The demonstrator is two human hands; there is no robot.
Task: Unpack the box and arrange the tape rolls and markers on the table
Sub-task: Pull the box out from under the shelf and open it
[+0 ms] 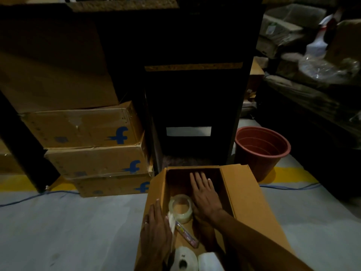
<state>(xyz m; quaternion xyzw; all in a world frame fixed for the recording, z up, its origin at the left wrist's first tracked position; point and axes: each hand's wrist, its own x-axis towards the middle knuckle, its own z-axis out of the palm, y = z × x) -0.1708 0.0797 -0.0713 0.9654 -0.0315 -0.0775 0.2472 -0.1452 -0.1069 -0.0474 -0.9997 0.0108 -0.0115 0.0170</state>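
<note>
The open brown cardboard box [248, 194] sits at the lower centre of the frame on a pale grey floor [74, 222], its flaps folded outward so both hands can reach inside. Within it, a clear roll of transparent tape [181, 208] stands near the left wall, and a pink marker pack [188, 236] lies slanted just below it, touching or nearly touching the roll. Two white tape rolls [185, 258] lie side by side at the bottom edge of the frame, at the near end of the box.

The right hand [204, 194] is spread flat, fingers straight and slightly apart, palm down deep in the box just right of the clear roll; it grips nothing, and seems to be feeling the bottom or reaching for the roll. The left hand [156, 229] lies along the left flap with fingers straight, likely steadying the box; a whitish packet sits by its fingertips, but whether it is pinched cannot be told.

No table shows here, and nothing appears unpacked yet.

Outward, three stacked cardboard cartons with blue logos [93, 149] stand at left, and a terracotta plastic bucket [261, 151] at right.
</note>
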